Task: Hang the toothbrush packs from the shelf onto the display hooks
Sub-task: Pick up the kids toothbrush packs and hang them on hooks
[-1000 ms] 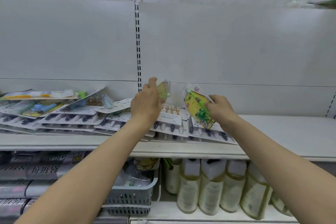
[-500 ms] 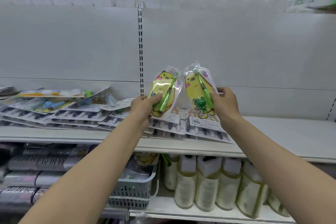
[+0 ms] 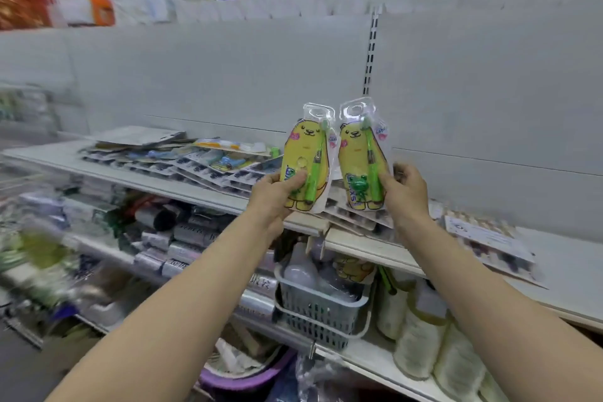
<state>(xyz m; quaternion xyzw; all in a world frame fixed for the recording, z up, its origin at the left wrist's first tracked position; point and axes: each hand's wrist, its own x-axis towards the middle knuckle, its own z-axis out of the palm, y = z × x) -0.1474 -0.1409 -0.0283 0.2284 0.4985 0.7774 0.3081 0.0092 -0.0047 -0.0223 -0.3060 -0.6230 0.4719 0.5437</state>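
our left hand (image 3: 277, 191) gripping left toothbrush pack (image 3: 305, 157) by its bottom, our right hand (image 3: 406, 189) gripping right toothbrush pack (image 3: 360, 160), both upright above shelf (image 3: 182, 188)

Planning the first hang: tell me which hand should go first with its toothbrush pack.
Right, narrowly. The left hand holds the left pack, the right hand the right pack, both upright, hang holes up, but the right one stands nearer the slotted upright. No hook shows, so tentative.
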